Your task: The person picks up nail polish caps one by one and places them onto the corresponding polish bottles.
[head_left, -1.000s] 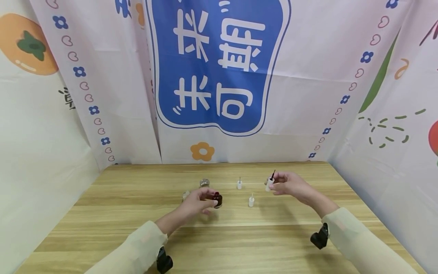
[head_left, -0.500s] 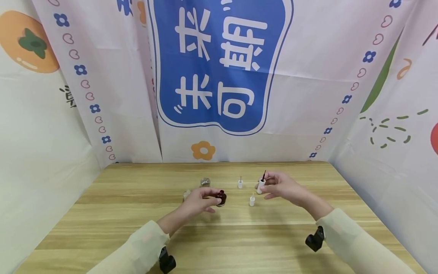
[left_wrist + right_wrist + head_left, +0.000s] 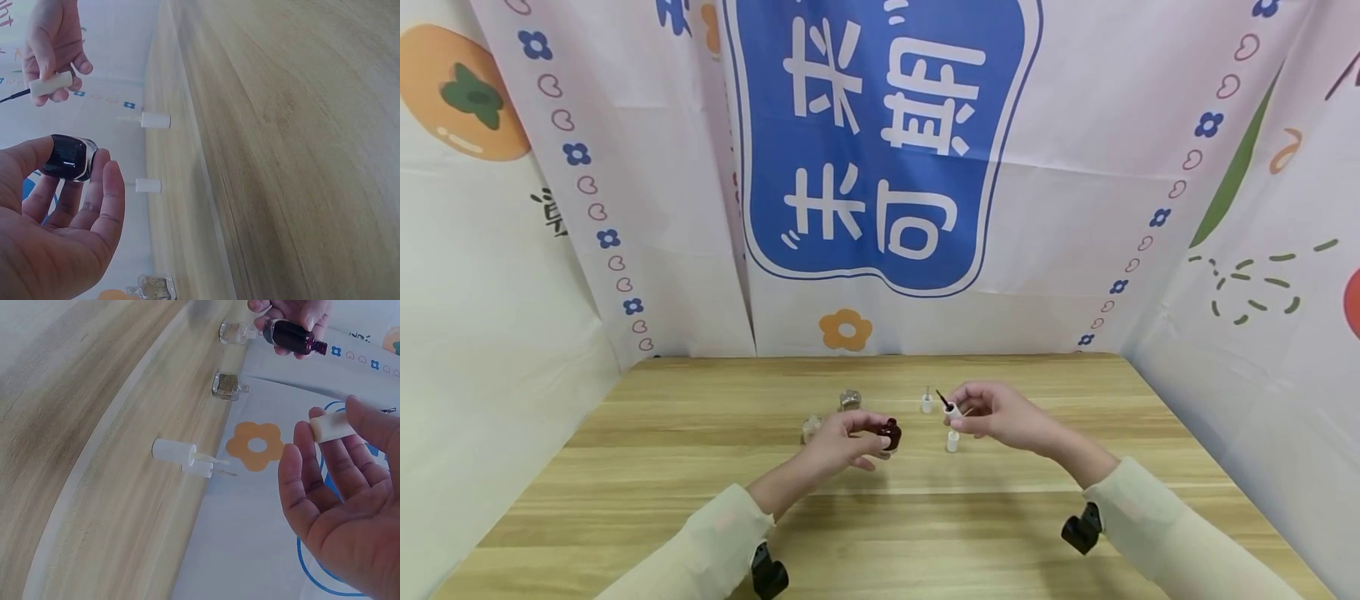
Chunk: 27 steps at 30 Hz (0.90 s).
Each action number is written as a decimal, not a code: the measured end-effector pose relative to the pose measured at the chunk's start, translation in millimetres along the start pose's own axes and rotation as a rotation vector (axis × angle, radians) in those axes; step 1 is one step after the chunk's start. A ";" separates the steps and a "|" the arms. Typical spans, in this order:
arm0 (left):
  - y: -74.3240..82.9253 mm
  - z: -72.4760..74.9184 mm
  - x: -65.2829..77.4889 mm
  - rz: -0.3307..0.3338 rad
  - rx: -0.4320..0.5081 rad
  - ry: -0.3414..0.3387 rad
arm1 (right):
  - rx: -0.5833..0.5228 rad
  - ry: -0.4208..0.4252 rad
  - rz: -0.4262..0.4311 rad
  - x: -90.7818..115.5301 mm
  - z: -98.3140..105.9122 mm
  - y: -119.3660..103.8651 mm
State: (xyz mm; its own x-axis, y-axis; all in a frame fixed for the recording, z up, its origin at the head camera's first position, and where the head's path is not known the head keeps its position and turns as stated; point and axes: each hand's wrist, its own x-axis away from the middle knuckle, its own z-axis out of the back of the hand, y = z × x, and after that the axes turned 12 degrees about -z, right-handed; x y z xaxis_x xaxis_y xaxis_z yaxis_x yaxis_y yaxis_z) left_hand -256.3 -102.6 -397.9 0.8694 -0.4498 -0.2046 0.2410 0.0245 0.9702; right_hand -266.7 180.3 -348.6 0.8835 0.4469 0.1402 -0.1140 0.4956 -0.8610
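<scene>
My left hand (image 3: 838,442) pinches a dark red nail polish bottle (image 3: 891,434) between thumb and fingers, its threaded neck uncapped and pointing up. Between the right hand's (image 3: 1003,414) thumb and fingers is a white nail polish cap (image 3: 952,412), its dark-coated brush tilted up toward the bottle. The left wrist view shows the bottle's dark side (image 3: 65,157) and the held cap (image 3: 51,84) apart from each other. Two more white caps, one farther back (image 3: 927,404) and one nearer (image 3: 952,442), stand on the table with brushes up.
Behind the left hand stand two uncapped clear glass bottles, one greyish gold (image 3: 850,400) and one pale (image 3: 810,428). The wooden table (image 3: 880,542) ends at a printed cloth backdrop (image 3: 1052,250). Each sleeve carries a black wrist camera (image 3: 1082,529).
My right hand has moved left with the cap, its brush now tilting toward the bottle. The left hand has shifted slightly right with the dark red bottle.
</scene>
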 end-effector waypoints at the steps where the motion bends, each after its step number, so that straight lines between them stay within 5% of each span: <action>1: 0.2 -0.1 -0.1 0.003 -0.002 0.003 | 0.016 0.007 0.008 -0.1 -1.3 -1.1; 16: 5.5 -3.6 -2.8 -0.005 -0.050 0.028 | 0.196 0.140 0.143 -3.1 -12.0 -11.9; 27: 6.6 -5.6 -3.5 -0.034 -0.081 0.019 | 0.231 0.150 0.162 -5.0 -14.3 -15.7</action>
State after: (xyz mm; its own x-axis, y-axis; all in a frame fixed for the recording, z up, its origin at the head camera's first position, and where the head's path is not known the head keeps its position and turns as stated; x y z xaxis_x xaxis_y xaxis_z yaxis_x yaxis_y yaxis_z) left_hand -255.4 -95.8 -391.5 0.8681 -0.4342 -0.2406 0.3040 0.0818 0.9492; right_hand -262.9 159.7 -342.8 0.9006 0.4277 -0.0776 -0.3435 0.5909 -0.7299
